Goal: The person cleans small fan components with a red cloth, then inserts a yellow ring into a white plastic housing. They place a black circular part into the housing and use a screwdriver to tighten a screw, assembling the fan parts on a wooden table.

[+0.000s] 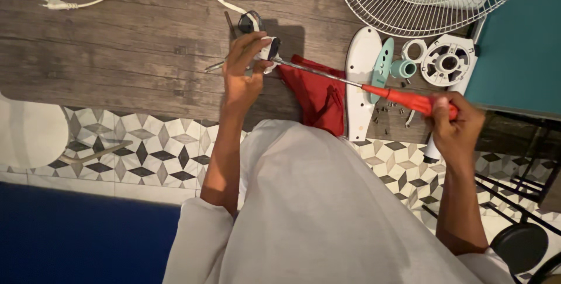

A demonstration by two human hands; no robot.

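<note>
My left hand grips a small white and black fan part with a cable running from it, held above the wooden floor. My right hand is closed around the red handle of a long screwdriver. Its metal shaft reaches left and its tip meets the part in my left hand. A red cloth lies on the floor under the shaft.
A white wire fan grille lies at the top right. Beside it are a white oval cover, a teal plate, a teal cap, a round white hub and several loose screws. A white power cord crosses the top left.
</note>
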